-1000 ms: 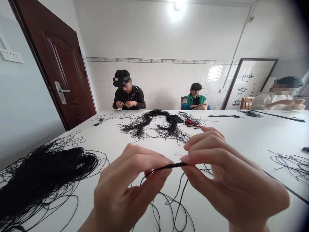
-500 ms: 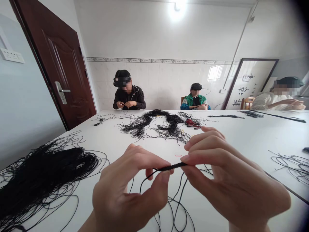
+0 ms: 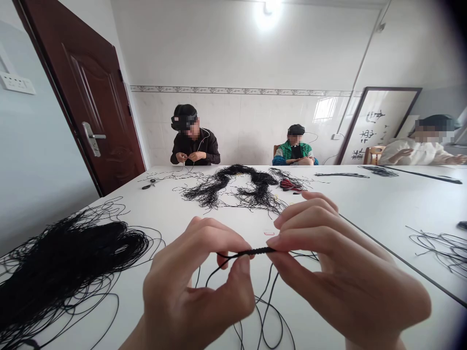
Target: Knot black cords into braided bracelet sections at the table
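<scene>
My left hand (image 3: 193, 284) and my right hand (image 3: 339, 277) pinch a short braided black cord (image 3: 251, 252) between thumbs and fingers, one at each end. Thin loose black strands (image 3: 263, 311) trail from it and hang down onto the white table (image 3: 379, 209) below my hands. To my left lies a large tangled hank of black cord (image 3: 73, 253). A small translucent pinkish piece (image 3: 269, 233) sits just beyond my fingers.
Further along the table are a black tangle of cords (image 3: 233, 187), black-handled scissors (image 3: 149, 184) and a red bundle (image 3: 288, 184). Loose cords (image 3: 445, 248) lie at the right. Several seated people (image 3: 194, 146) work across the table, their hands at their chests. A brown door (image 3: 87, 97) stands at the left.
Both my hands and the braided cord have shifted slightly left, and the left thumb has rolled along the cord. The seated person at the far right has moved their hands apart.
</scene>
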{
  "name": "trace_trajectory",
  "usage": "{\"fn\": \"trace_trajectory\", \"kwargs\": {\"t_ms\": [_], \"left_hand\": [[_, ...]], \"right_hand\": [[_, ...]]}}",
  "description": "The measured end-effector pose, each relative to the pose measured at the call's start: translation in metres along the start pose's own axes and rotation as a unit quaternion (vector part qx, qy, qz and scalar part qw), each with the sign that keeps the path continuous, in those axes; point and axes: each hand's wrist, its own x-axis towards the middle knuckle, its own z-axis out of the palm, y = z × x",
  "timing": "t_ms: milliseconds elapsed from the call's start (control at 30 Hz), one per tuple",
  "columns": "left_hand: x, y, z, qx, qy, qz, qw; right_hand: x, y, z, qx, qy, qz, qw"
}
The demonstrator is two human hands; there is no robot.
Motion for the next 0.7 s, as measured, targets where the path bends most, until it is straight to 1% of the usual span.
{"fn": "trace_trajectory", "kwargs": {"t_ms": [100,233,400,567,700], "left_hand": [[0.0017,0.0021,0.0002,0.015,-0.001,-0.013,1.0],[0.0049,0.005,0.0026,0.04,0.016,-0.014,0.999],[0.0068,0.0048,0.0045,0.045,0.018,-0.002,0.999],[0.0061,0.0007,0.0031,0.032,0.028,0.032,0.999],[0.0033,-0.0016,0.0023,0.026,0.026,0.035,0.999]], "right_hand": [[-0.0001,0.0002,-0.0002,-0.006,0.002,0.006,1.0],[0.0,0.001,-0.0005,-0.006,0.001,0.008,1.0],[-0.0009,0.0005,-0.0007,-0.004,0.002,0.006,1.0],[-0.0017,0.0003,-0.0002,-0.005,-0.001,0.004,1.0],[-0.0004,0.0013,0.0011,-0.002,0.0,0.005,1.0]]}}
